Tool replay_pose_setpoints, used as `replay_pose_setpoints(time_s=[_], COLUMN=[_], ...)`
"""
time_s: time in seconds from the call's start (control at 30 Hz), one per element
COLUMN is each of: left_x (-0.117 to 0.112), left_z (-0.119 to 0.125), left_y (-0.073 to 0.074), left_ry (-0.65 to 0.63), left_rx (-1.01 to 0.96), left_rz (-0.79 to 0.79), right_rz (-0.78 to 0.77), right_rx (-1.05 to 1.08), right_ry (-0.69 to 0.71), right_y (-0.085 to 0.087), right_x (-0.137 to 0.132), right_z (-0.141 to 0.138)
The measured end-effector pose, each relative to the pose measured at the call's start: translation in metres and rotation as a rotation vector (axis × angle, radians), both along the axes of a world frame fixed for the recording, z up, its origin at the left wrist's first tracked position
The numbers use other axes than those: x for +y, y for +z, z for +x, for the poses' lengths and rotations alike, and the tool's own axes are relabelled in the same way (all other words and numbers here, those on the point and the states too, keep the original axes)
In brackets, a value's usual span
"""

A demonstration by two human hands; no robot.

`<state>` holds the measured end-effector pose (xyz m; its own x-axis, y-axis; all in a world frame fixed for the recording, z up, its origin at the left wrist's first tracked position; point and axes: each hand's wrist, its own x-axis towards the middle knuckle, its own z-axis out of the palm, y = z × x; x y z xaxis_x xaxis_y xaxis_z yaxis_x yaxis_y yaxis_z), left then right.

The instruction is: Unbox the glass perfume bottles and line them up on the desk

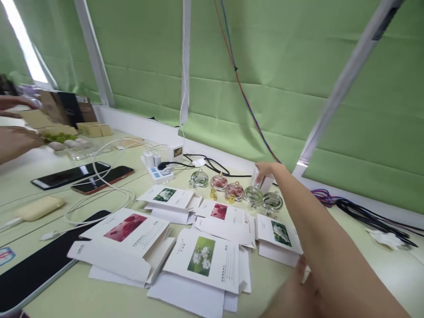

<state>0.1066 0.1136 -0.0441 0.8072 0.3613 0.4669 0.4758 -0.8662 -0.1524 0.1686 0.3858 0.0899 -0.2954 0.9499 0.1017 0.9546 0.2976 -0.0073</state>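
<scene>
My right hand (270, 170) reaches across to the back of the table, with its fingers closed on the top of a small white box (265, 183) standing behind the bottles. Low in the view, my left hand (296, 293) is blurred and partly behind my right forearm; its fingertips are at the right corner of a flattish white carton with a dark green flower picture (281, 233). Several round glass bottles, among them a green one (253, 195) and a pink one (234, 191), stand in a row. Cartons with open flaps, including a white-flower carton (202, 258), lie in front.
A power strip (159, 172) with chargers and white cables sits left of the bottles. Phones (102, 179) and a dark tablet-like slab (43, 260) lie further left. Another person's hands (18, 141) are at the far left. Black cable coils (361, 212) lie right.
</scene>
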Motion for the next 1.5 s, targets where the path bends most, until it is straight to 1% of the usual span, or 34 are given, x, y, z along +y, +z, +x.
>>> replay_pose_setpoints(time_s=[0.07, 0.1, 0.13, 0.2, 0.27, 0.3, 0.33, 0.37, 0.4, 0.43, 0.47, 0.5, 0.57, 0.63, 0.7, 0.8, 0.87, 0.93, 1.0, 1.07, 1.13, 1.23, 1.27, 1.33, 1.43, 1.5], left_x=[0.003, 0.004, 0.005, 0.004, 0.001, -0.002, -0.004, -0.007, -0.010, -0.011, -0.012, -0.012, -0.009, -0.005, 0.000, 0.003, 0.004, 0.005, 0.007, 0.009, 0.011, 0.011, 0.010, 0.008, 0.005, 0.004], left_z=[0.001, 0.002, 0.002, 0.001, -0.004, -0.007, -0.011, -0.016, -0.022, -0.028, -0.034, -0.040, -0.048, -0.053, -0.054, -0.054, -0.053, -0.053, -0.053, -0.053, -0.053, -0.054, -0.055, -0.056, -0.057, -0.058], left_y=[-0.002, -0.001, -0.001, 0.001, 0.005, 0.009, 0.014, 0.020, 0.027, 0.035, 0.043, 0.050, 0.061, 0.066, 0.064, 0.057, 0.053, 0.051, 0.050, 0.050, 0.050, 0.052, 0.053, 0.055, 0.060, 0.063], left_ry=[-0.058, -0.079, -0.083, -0.083, -0.091, -0.110, -0.137, -0.174, -0.212, -0.251, -0.274, -0.279, -0.258, -0.211, -0.190, -0.162, -0.103, -0.040, -0.026, -0.057, -0.099, -0.150, -0.168, -0.216, -0.313, -0.379], left_rx=[-0.008, -0.034, -0.069, -0.151, -0.230, -0.264, -0.299, -0.325, -0.351, -0.387, -0.437, -0.519, -0.722, -0.850, -0.845, -0.773, -0.794, -0.831, -0.828, -0.810, -0.826, -0.846, -0.834, -0.795, -0.713, -0.644], left_rz=[0.051, 0.068, 0.083, 0.120, 0.153, 0.152, 0.134, 0.099, 0.057, 0.024, 0.000, -0.015, -0.030, -0.082, -0.186, -0.394, -0.511, -0.588, -0.627, -0.636, -0.628, -0.580, -0.550, -0.470, -0.357, -0.310], right_rz=[-0.041, -0.033, -0.012, 0.057, 0.141, 0.215, 0.258, 0.262, 0.248, 0.211, 0.156, 0.078, -0.116, -0.260, -0.340, -0.353, -0.424, -0.527, -0.585, -0.597, -0.599, -0.612, -0.598, -0.515, -0.262, -0.043], right_rx=[-0.024, -0.025, -0.020, -0.001, 0.034, 0.091, 0.130, 0.164, 0.204, 0.237, 0.270, 0.290, 0.288, 0.290, 0.327, 0.496, 0.680, 0.876, 1.063, 1.220, 1.339, 1.458, 1.497, 1.585, 1.707, 1.667], right_ry=[0.025, 0.040, 0.053, 0.068, 0.069, 0.089, 0.094, 0.102, 0.107, 0.111, 0.111, 0.105, 0.108, 0.144, 0.193, 0.310, 0.364, 0.388, 0.399, 0.409, 0.416, 0.401, 0.383, 0.311, 0.113, -0.010], right_y=[0.004, 0.010, 0.019, 0.044, 0.073, 0.086, 0.096, 0.102, 0.103, 0.101, 0.094, 0.085, 0.060, 0.034, 0.014, -0.008, -0.020, -0.034, -0.047, -0.056, -0.061, -0.063, -0.063, -0.065, -0.071, -0.075], right_x=[0.002, 0.000, -0.003, -0.017, -0.043, -0.061, -0.082, -0.106, -0.132, -0.160, -0.188, -0.216, -0.263, -0.295, -0.310, -0.311, -0.305, -0.299, -0.296, -0.296, -0.298, -0.301, -0.301, -0.300, -0.294, -0.290], right_z=[-0.005, -0.006, -0.006, 0.000, 0.017, 0.029, 0.041, 0.054, 0.065, 0.075, 0.083, 0.087, 0.087, 0.078, 0.067, 0.059, 0.060, 0.064, 0.069, 0.071, 0.069, 0.062, 0.059, 0.051, 0.040, 0.038])
